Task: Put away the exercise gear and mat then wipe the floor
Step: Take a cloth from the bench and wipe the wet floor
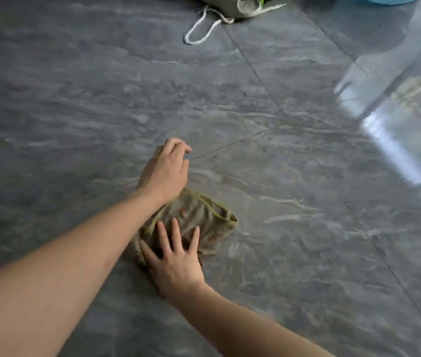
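Fingers (176, 235) of right hand (176, 264) spread straight, pressing flat on cloth (204, 215); cloth is olive/grey w/ green trim, crumpled on grey tile floor (75, 112), centre of view. Left hand (167, 168) just beyond cloth, wrist over its far edge, fingers loosely curled, holding nothing. Top edge: whitish drawstring bag (243, 6), cord (201, 29) looped on floor, something green poking from it, can't tell what. Blue tub (392, 0) at top right, contents out of view.

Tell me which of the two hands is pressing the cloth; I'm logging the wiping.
The right hand, fingers spread flat on the crumpled olive-green cloth. The left hand is beyond it, fingers loosely curled, holding nothing.
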`<state>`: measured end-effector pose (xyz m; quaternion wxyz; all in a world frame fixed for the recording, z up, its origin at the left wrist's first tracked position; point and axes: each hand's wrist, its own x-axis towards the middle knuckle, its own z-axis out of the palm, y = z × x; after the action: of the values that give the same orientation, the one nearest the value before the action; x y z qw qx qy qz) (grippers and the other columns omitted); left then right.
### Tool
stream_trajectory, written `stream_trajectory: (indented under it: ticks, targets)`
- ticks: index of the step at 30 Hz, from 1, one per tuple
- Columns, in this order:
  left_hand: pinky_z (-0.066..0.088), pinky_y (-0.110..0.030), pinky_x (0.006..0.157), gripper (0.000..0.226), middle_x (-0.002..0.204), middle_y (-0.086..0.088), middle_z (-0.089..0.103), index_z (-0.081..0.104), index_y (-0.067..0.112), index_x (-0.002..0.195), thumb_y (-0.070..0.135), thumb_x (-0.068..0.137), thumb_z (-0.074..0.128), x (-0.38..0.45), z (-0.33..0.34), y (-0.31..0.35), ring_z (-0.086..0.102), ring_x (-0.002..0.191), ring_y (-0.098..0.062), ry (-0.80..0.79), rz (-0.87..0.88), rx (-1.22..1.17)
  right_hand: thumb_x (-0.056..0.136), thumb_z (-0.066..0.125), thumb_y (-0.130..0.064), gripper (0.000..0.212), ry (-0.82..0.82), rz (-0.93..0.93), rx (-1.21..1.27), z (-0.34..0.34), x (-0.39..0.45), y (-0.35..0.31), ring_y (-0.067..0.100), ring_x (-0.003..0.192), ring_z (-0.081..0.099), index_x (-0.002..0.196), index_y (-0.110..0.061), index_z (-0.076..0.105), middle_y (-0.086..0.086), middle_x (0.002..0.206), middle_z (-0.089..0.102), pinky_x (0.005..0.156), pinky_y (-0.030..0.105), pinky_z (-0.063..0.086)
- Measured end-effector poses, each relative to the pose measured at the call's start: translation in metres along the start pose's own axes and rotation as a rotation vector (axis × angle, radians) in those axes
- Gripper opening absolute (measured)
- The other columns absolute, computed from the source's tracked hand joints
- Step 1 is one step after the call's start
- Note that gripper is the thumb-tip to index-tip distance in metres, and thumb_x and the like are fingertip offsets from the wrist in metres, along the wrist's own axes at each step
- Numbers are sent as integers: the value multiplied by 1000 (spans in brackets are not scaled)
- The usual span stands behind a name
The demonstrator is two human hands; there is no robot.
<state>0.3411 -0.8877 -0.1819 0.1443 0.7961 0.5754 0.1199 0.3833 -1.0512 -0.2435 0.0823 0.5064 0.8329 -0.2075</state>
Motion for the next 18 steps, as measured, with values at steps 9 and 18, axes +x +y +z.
stream_trajectory:
  ticks: [9, 18]
  targets:
    - [46, -48, 93, 22, 121, 6, 43, 55, 20, 113, 22, 95, 42, -69, 5, -26, 47, 113, -23, -167, -42, 17, 82, 60, -54, 75, -23, -243, -325, 2, -168, 136, 41, 136, 40, 148, -45, 24, 12, 155, 33, 89, 65, 46]
    - [44, -42, 95, 24, 112, 3, 51, 58, 25, 112, 32, 89, 59, -75, 56, 117, 46, 113, -20, -382, 250, -39, 83, 46, -54, 44, -56, -42, -238, -42, -282, 229, 22, 123, 58, 124, -41, 55, -2, 134, 58, 97, 48, 49]
